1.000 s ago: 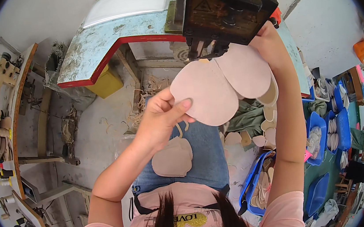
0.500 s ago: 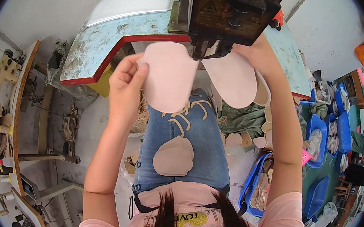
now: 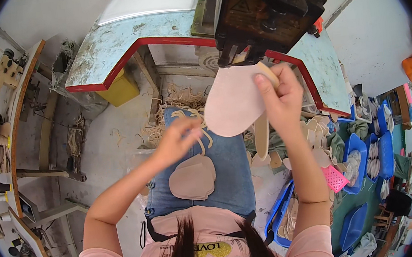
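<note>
Under machine [image 3: 274, 13], insole [image 3: 233, 103] partly hidden

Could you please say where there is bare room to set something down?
The blue tabletop is bare between the white sheet and red edge; the floor left of the jeans is mostly open. It is crowded right of the jeans, with blue baskets and pale pieces. A pale stack lies on the jeans.

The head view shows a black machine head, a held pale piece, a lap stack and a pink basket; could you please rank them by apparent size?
Largest: black machine head
Held pale piece
Lap stack
Smallest: pink basket
</note>
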Demonstrator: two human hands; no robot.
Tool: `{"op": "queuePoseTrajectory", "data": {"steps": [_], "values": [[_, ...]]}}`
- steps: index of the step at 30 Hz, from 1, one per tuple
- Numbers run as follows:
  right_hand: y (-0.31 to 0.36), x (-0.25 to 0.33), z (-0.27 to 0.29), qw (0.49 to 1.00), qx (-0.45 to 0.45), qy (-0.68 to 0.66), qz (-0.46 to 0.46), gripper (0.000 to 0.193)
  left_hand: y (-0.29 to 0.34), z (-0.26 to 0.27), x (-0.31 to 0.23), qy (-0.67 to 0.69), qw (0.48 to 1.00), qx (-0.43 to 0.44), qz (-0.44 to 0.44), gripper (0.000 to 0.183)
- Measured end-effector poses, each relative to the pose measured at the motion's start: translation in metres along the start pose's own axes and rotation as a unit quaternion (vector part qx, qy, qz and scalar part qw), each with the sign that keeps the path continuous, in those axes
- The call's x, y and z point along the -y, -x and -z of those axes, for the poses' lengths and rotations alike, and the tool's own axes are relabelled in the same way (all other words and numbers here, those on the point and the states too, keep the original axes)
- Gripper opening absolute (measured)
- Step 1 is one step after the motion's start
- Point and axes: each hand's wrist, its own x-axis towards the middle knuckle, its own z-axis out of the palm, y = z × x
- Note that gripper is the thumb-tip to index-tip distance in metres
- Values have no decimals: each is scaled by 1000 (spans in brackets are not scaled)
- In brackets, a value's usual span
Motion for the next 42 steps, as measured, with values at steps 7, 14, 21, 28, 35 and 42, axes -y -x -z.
{"op": "queuePoseTrajectory", "data": {"steps": [7, 14, 21, 28, 35, 42], "values": [[16, -11, -21, 999, 21, -23, -11, 16, -68, 39, -98, 117, 988, 47, 93, 27], [19, -47, 11, 923, 372, -26, -96, 25, -67, 58, -106, 241, 961, 56, 125, 19], [11, -36, 77, 938, 255, -123, -199, 17, -54, 32, -101, 374, 917, 23, 133, 18], [-14, -5, 95, 921, 317, -10, -228, 16, -55, 22, -95, 379, 913, 0, 152, 14], [-6, -11, 92, 945, 235, 12, -229, 14, -57, 26, -98, 391, 909, -1, 142, 14], [-28, -1, 77, 974, 139, -51, -171, 12, -47, 24, -91, 406, 906, -32, 112, 10]]}}
